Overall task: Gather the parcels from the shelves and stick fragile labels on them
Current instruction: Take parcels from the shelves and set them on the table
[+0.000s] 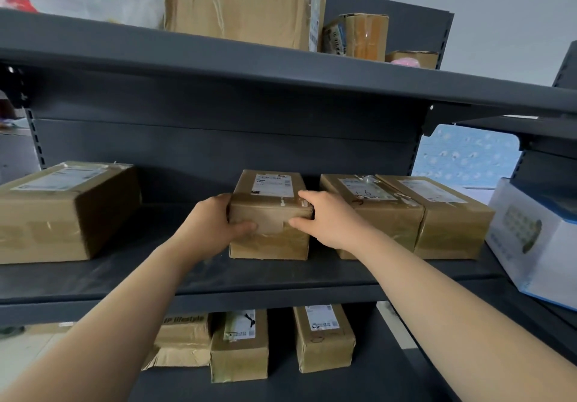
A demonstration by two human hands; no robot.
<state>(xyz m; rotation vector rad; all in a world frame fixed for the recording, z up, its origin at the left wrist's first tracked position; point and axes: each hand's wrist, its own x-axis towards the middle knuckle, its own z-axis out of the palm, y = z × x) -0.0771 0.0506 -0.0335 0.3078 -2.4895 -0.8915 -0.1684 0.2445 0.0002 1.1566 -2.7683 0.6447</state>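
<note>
We are gripping the small parcel point(271, 189) on the middle shelf point(203, 273) from both ends, left hand point(215, 223) curling round its nine o'clock corner, right hand point(326, 220) round three o'clock (thumbs on the front face), probably so it slides out level past the neighbouring box point(374, 214).

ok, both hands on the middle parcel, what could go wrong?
The left hand and right hand grip only the front corners of the small brown cardboard parcel; it could tip or slip once clear of the dark grey metal shelf.
The right hand sits close beside the neighbouring taped brown cardboard parcel and may drag it.
</note>
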